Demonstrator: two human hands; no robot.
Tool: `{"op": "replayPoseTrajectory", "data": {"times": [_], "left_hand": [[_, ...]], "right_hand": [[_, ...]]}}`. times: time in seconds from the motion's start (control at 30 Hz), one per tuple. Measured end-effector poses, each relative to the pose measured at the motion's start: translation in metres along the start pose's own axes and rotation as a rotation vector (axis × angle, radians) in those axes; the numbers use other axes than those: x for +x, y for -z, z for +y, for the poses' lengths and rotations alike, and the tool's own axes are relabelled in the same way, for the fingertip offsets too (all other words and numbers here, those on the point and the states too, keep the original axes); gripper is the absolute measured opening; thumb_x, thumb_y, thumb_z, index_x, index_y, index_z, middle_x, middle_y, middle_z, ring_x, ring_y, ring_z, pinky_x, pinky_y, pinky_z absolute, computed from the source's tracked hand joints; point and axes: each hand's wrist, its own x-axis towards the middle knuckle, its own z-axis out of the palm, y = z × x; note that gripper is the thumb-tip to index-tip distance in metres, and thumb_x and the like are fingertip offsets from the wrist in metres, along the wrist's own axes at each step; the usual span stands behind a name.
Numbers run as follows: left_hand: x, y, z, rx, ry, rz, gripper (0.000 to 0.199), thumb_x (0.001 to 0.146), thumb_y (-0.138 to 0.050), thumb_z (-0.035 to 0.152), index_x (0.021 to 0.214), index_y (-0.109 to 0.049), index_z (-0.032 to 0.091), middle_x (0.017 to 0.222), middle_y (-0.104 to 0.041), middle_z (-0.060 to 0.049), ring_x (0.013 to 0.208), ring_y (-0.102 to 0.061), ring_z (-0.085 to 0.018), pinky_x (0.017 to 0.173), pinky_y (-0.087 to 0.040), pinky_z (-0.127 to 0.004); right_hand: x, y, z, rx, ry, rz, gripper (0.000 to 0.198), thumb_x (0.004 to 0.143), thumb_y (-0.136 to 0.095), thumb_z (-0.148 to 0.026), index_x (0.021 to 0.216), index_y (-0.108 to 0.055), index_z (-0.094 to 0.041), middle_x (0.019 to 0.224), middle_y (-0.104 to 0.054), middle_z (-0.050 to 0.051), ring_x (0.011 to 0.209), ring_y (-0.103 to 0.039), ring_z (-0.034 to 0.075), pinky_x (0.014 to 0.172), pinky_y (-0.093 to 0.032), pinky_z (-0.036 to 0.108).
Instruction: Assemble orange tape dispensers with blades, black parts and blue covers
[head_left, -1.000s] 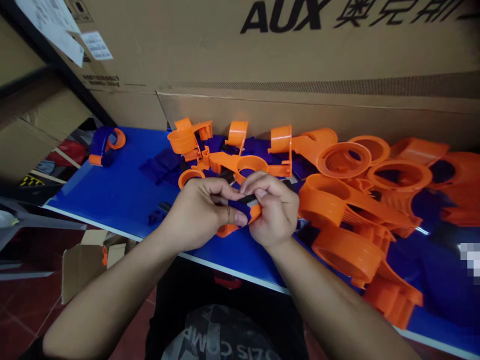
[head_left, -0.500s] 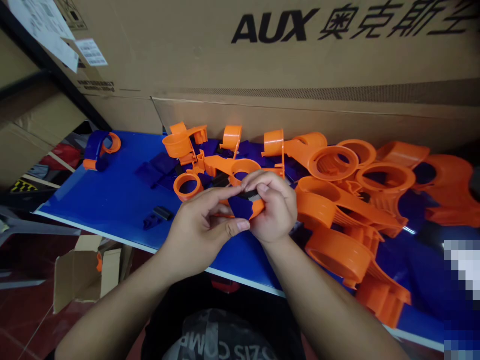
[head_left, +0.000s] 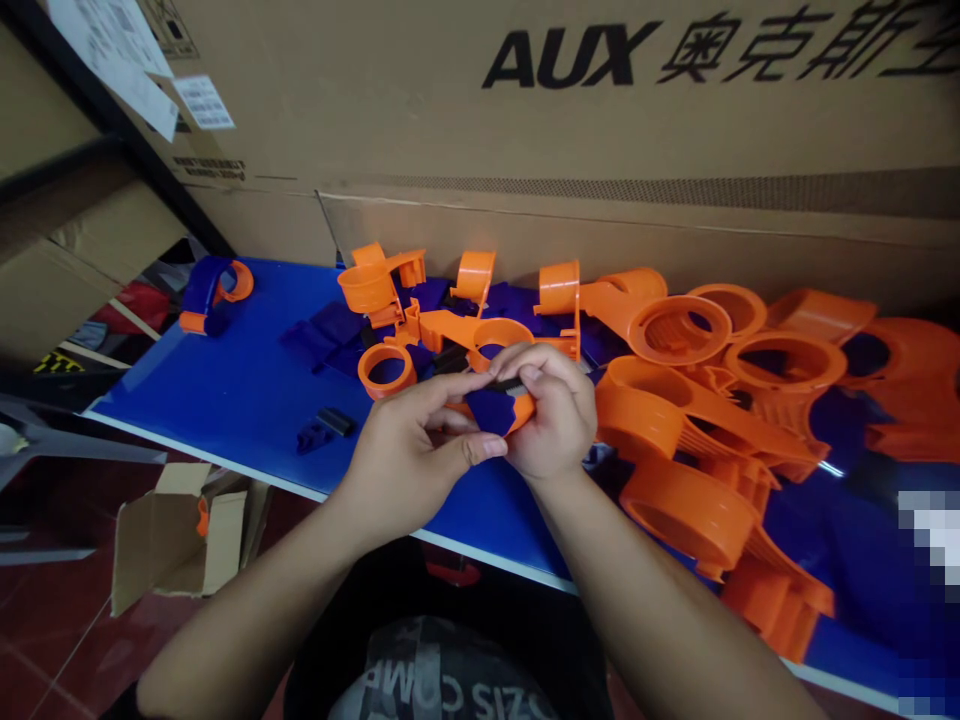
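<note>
Both hands grip one orange tape dispenser [head_left: 523, 409] with a dark blue flap and a dark toothed strip along its top. My left hand [head_left: 420, 440] pinches the flap's side between thumb and fingers. My right hand [head_left: 556, 412] is wrapped round the other end, its thumb close to the toothed strip. Much of the dispenser is hidden by the fingers. Just beyond the hands lies another orange dispenser frame [head_left: 442, 328]. A small black and dark blue part [head_left: 335, 422] rests on the table to the left of my left hand.
Orange dispenser frames [head_left: 679, 330] are heaped along the right of the blue table [head_left: 247, 370]. Dark blue pieces [head_left: 322, 335] lie behind the hands. A blue and orange dispenser [head_left: 206, 295] stands far left. A large carton [head_left: 420, 110] backs the table; an open box [head_left: 161, 540] sits on the floor.
The whole view has shifted slightly, so the table and carton appear farther right. Both hands keep hold of the dispenser, which is turned a little, with less of its toothed strip showing.
</note>
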Motion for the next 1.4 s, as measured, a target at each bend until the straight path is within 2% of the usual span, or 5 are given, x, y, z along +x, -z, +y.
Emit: {"op": "replayPoseTrajectory", "data": {"times": [0.4, 0.7, 1.0, 1.23, 1.4], "left_hand": [[-0.017, -0.005, -0.010, 0.095, -0.240, 0.041, 0.043, 0.089, -0.091, 0.030, 0.128, -0.074, 0.023, 0.114, -0.082, -0.006, 0.093, -0.081, -0.015, 0.083, -0.069, -0.023], [-0.013, 0.030, -0.027, 0.543, -0.725, 0.089, 0.035, 0.094, -0.083, 0.025, 0.127, -0.070, 0.024, 0.119, -0.081, -0.008, 0.117, -0.079, -0.023, 0.100, -0.068, -0.037], [0.003, 0.049, -0.026, 0.753, -0.856, 0.104, 0.026, 0.100, -0.071, 0.019, 0.125, -0.068, 0.023, 0.120, -0.080, -0.009, 0.116, -0.079, -0.021, 0.102, -0.066, -0.036], [0.008, 0.048, -0.035, 0.799, -0.870, 0.027, 0.027, 0.100, -0.066, 0.011, 0.125, -0.070, 0.022, 0.130, -0.078, -0.011, 0.125, -0.076, -0.022, 0.110, -0.065, -0.040], [0.008, 0.048, -0.032, 0.686, -0.787, -0.073, 0.031, 0.101, -0.073, 0.019, 0.132, -0.073, 0.023, 0.137, -0.078, -0.012, 0.132, -0.075, -0.023, 0.113, -0.063, -0.042]], "right_hand": [[-0.011, 0.006, 0.001, -0.178, 0.398, -0.066, 0.018, 0.097, -0.057, -0.026, 0.098, -0.075, -0.024, 0.093, -0.075, 0.007, 0.086, -0.073, 0.025, 0.079, -0.058, 0.044], [-0.013, 0.002, 0.012, -0.117, 0.271, -0.060, 0.043, 0.096, -0.060, -0.060, 0.128, -0.065, -0.033, 0.142, -0.065, 0.013, 0.136, -0.061, 0.039, 0.109, -0.053, 0.062], [-0.007, 0.003, 0.019, 0.077, -0.076, -0.218, 0.056, 0.089, -0.069, -0.066, 0.130, -0.071, -0.028, 0.123, -0.068, 0.008, 0.110, -0.066, 0.029, 0.095, -0.057, 0.045], [0.002, -0.004, -0.006, 0.329, -0.794, -0.286, 0.059, 0.089, -0.075, -0.058, 0.141, -0.062, -0.033, 0.103, -0.076, 0.002, 0.062, -0.068, 0.017, 0.046, -0.057, 0.029], [0.004, -0.008, -0.013, 0.326, -0.850, -0.239, 0.046, 0.085, -0.083, -0.038, 0.127, -0.068, -0.028, 0.084, -0.073, -0.003, 0.053, -0.065, 0.012, 0.041, -0.057, 0.023]]}}
